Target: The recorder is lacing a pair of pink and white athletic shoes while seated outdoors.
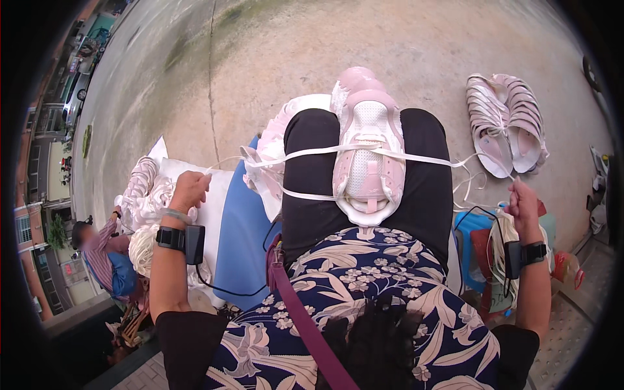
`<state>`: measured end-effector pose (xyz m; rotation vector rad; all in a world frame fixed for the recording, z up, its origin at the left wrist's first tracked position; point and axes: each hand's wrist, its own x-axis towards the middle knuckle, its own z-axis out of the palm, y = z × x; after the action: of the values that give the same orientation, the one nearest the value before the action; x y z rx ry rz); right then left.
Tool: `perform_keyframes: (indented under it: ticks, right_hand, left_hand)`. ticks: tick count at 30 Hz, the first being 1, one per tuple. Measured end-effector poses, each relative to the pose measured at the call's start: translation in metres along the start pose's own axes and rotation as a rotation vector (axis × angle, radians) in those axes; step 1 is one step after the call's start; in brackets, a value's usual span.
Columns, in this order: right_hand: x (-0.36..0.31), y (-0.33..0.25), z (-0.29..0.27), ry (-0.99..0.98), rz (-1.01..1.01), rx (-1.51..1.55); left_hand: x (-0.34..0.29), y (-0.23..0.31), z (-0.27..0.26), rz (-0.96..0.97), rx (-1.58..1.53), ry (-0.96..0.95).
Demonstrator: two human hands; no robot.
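On my lap, between my black-trousered thighs, rests a pink-and-white shoe upper (368,117), part of a nested stack reaching away from me. A white shoelace (311,154) crosses it, and its two ends stretch out to either side. My left hand (190,193), out to the left, is closed in a pinch on one lace end. Far to the right, my right hand (522,203) is closed on the other end, beside hanging loose laces. A lower loop of lace also lies across the upper's opening.
Stacked pink-and-white uppers (505,123) lie on the concrete at the right. More uppers (140,185) and a bundle of white laces (144,250) are at my left, near a blue cloth (246,227). Another person (107,257) sits at far left. A blue plastic container (473,244) stands below my right hand.
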<state>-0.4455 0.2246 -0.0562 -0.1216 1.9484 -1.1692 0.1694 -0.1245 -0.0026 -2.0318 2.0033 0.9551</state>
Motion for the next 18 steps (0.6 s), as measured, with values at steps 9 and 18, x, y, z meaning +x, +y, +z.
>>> perform_keyframes:
  ticks: [9,18]
  right_hand:
    - [-0.075,-0.029,0.173,-0.860,0.122,0.230]
    - [-0.049,-0.047,0.227,-0.577,-0.335,0.263]
  left_hand:
    - [-0.055,0.167,0.094,0.262,-0.582,-0.696]
    - [-0.039,0.204,0.116,0.345,-0.963,-0.663]
